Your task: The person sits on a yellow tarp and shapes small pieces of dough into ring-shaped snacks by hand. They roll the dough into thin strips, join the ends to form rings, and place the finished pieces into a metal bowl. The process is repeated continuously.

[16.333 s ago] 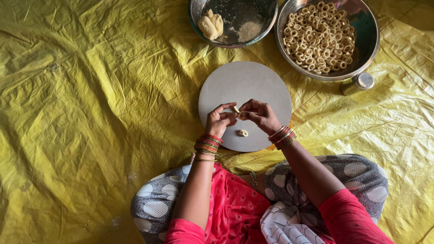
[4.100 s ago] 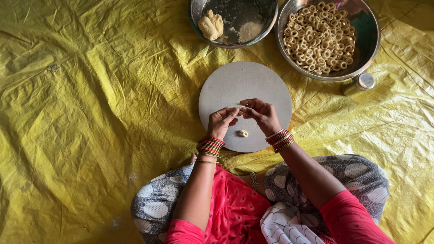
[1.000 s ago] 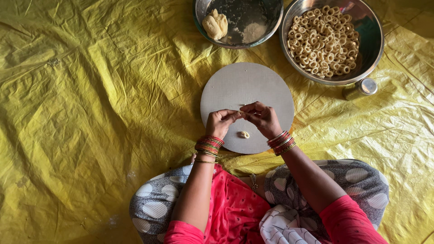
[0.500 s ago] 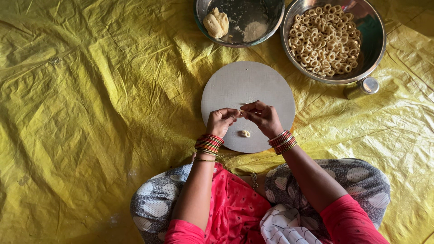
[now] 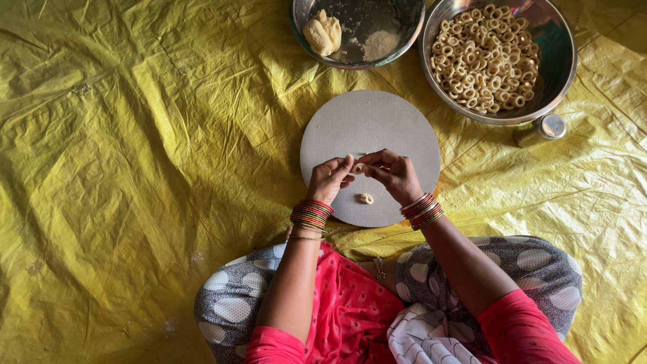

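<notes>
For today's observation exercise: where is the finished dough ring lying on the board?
In the head view, the dough ring lies on the round board's near edge, just below and between the left hand and right hand.

The person wears a bright pink-red top with short sleeves (image 5: 522, 330) that end above the elbows; the front of the top (image 5: 354, 313) carries a faint pattern of small dots. The legs are covered in grey trousers (image 5: 532, 259) printed with large pale spots. A white cloth with dark curling lines (image 5: 421, 340) lies over the lap. Each wrist bears a stack of bangles, red mixed with green and gold: one on the left wrist (image 5: 311, 214), one on the right wrist (image 5: 421, 210).
</notes>
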